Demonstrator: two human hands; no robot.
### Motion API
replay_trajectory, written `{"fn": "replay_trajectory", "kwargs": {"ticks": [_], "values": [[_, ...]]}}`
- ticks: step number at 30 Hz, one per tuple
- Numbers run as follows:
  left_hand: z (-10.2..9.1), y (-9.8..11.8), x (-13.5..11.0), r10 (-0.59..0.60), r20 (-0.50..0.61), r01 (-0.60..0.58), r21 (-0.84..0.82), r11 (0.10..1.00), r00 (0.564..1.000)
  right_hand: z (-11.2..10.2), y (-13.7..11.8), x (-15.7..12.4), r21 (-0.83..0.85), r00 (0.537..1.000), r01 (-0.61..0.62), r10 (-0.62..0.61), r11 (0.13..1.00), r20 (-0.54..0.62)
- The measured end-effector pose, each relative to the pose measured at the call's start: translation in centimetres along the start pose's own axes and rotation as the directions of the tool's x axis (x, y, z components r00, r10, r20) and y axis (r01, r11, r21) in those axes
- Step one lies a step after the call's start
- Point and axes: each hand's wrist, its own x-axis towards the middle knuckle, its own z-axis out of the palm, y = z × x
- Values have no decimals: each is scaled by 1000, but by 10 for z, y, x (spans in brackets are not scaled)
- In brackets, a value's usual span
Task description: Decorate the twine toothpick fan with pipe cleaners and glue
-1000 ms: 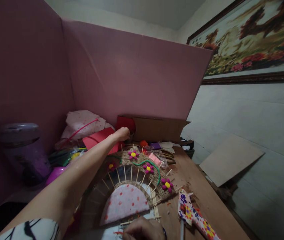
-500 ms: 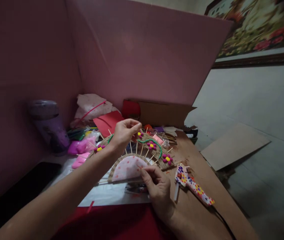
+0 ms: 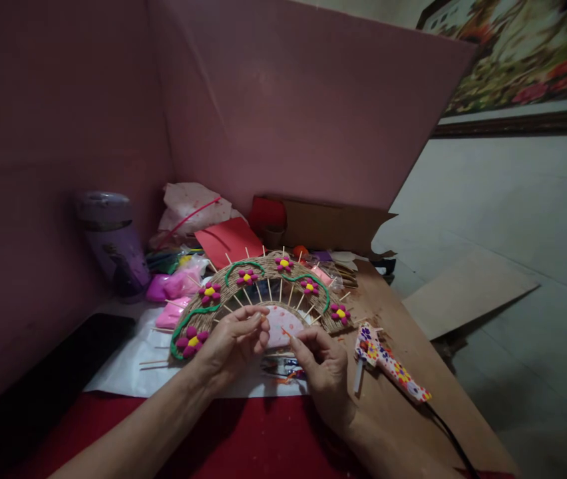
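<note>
A half-round woven fan (image 3: 263, 266) of twine and thin sticks lies in front of me. Purple-and-yellow flowers and green curved stems decorate its band, and a pale half-circle of spotted cloth (image 3: 282, 322) fills its centre. My left hand (image 3: 238, 339) is over the fan's lower middle, thumb and fingers pinched together; what they hold, if anything, is too small to name. To its right, my right hand (image 3: 324, 366) pinches a thin orange strip (image 3: 286, 332) that sticks out past the fingertips. The hands are apart.
A flower-patterned glue gun (image 3: 390, 366) with a black cord lies on the brown board at right. Behind the fan are red paper (image 3: 228, 241), pink packets (image 3: 176, 286) and a cardboard piece (image 3: 333, 226). A purple tumbler (image 3: 114, 246) stands at left. Pink panels rise behind.
My left hand has come down from the fan's upper band toward my right hand, uncovering the flowers. My right hand still pinches the orange strip. The view has shifted slightly.
</note>
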Motion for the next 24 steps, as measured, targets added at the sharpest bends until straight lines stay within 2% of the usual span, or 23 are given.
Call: {"fn": "replay_trajectory", "kwargs": {"ticks": [7,13,16,20,24], "values": [[2,-1,-4,-49,56,53,-68,996,997,0,-3,-5,-14,999,29,-28,999,45],[0,-4,-6,-84,90,95,-128,987,992,1,3,-9,32,996,-5,2,999,94],[0,-6,-5,-80,126,99,-152,983,989,3,1,-8,54,997,-2,-2,999,77],[1,-5,-6,-89,137,112,-171,979,987,7,-14,-5,110,1000,3,-6,994,27],[1,-4,-8,-90,145,117,-192,974,985,6,-43,-7,103,999,29,-31,994,18]]}}
